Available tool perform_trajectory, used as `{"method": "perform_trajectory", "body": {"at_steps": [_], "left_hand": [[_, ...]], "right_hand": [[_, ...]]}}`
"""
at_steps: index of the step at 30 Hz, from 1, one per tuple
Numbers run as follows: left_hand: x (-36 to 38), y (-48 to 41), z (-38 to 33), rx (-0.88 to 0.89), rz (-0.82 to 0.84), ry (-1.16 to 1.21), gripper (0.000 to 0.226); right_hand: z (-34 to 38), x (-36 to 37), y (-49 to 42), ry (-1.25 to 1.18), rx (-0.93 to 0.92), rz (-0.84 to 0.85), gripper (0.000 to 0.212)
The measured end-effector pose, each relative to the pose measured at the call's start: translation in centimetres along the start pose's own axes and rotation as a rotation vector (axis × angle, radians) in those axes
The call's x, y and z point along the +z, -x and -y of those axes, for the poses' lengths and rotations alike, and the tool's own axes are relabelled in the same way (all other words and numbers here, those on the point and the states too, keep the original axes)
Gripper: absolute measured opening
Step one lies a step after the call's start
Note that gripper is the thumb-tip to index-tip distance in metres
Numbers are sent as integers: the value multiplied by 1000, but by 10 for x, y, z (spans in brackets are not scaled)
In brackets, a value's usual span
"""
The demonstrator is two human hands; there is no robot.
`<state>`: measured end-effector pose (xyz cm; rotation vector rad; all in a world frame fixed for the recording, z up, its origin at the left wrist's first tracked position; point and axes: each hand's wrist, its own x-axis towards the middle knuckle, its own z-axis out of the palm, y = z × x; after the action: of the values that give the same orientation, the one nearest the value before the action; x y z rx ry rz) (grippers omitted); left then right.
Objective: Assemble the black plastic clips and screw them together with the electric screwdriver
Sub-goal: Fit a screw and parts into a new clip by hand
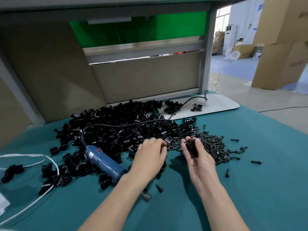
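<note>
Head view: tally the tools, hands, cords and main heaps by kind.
electric screwdriver: 1
hands: 2, left hand and right hand, whose fingers hold a black clip
cords: 2, black cord and white cord
main heaps: 2, clip heap and screw heap
Total: 7

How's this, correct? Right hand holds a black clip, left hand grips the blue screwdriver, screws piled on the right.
One error: the left hand does not grip the screwdriver, which lies on the cloth; its fingers are at the clip pile. Head view shows it. Rest stands.
</note>
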<state>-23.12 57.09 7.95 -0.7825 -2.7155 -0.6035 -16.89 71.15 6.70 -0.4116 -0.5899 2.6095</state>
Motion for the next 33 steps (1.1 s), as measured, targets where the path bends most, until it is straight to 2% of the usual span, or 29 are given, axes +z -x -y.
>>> {"method": "perform_trajectory", "body": {"at_steps": [4,6,9,15,19,21,25,33], "left_hand": [[22,-30,-12,139,194,-334,31],[29,-35,-17,196,218,-450,31],[35,-41,-22,294,205,-528,45],[34,-41,-26,336,161,-481,42],[21,-27,-11,267,161,-394,21],[19,-19,-1,256,167,-410,24],[22,-20,2,235,161,-430,34],[36,-31,-16,233,139,-472,32]], "right_hand": [[14,-15,-4,-101,-36,-43,19],[17,-17,-6,-155,-31,-49,20],[17,-16,-8,-143,-19,-38,20],[10,-12,-11,10,7,13,19],[-3,-9,-11,179,7,85,23],[-8,-8,-9,222,-28,81,23],[-7,-12,-9,193,-81,9,24],[4,-15,-12,-22,-100,-79,19]]}}
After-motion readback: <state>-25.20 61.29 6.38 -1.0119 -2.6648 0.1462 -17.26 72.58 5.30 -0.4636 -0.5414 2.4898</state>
